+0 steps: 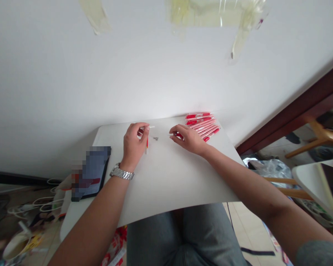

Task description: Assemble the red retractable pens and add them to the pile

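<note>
My left hand, with a metal watch on its wrist, pinches a thin clear pen part between its fingertips, and a red-tipped pen piece sticks out below the fingers. My right hand is closed on a small red pen piece at its fingertips. A tiny metal spring lies on the white table between the two hands. A row of several red pens lies just behind my right hand.
A dark tablet rests at the table's left edge. A white wall stands right behind the table. Cables and bags lie on the floor at left. A wooden chair and another white surface are at right.
</note>
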A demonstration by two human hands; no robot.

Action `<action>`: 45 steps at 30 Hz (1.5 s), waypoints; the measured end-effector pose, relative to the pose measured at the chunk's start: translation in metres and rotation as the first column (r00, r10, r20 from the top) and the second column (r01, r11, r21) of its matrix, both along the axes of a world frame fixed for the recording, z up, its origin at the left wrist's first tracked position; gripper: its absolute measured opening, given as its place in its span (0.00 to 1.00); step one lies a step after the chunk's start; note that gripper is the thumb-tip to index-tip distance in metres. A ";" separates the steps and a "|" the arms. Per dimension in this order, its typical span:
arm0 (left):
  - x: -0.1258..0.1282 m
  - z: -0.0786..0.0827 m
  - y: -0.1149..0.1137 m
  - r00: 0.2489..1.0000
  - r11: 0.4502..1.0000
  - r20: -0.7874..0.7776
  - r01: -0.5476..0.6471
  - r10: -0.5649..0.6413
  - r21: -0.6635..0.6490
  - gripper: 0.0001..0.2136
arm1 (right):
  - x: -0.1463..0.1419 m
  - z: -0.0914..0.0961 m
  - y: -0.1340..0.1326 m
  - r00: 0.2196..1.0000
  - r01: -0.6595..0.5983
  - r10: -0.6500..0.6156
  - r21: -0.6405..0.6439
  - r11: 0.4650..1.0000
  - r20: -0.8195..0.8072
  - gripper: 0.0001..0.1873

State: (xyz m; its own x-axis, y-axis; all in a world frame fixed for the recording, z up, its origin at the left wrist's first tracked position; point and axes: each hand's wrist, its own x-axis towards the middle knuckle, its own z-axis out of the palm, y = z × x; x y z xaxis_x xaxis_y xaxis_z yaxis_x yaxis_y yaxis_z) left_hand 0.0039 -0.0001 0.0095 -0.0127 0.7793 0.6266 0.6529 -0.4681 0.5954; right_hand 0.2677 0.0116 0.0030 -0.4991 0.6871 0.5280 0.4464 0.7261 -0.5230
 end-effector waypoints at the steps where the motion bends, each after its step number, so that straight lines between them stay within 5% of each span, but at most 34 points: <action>1: -0.001 0.000 0.000 1.000 1.000 0.005 -0.010 0.010 -0.008 0.08 | 0.000 0.000 0.000 1.000 -0.001 0.001 -0.001 1.000 0.001 0.07; 32: -0.033 -0.020 0.020 0.978 0.956 0.007 -0.201 0.207 -0.216 0.08 | 0.000 0.000 0.000 1.000 -0.003 0.003 -0.014 1.000 0.010 0.08; 45: -0.034 -0.021 0.021 0.980 0.943 -0.092 -0.197 0.179 -0.269 0.07 | 0.000 0.000 0.000 1.000 -0.012 0.012 -0.016 1.000 0.009 0.08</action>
State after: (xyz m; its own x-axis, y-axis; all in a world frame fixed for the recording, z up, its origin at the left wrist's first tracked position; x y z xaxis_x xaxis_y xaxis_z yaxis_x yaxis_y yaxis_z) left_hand -0.0303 0.0207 -0.0118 -0.1420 0.9090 0.3919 0.7550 -0.1566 0.6368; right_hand 0.2679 0.0115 0.0028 -0.5123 0.6890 0.5126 0.4425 0.7233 -0.5301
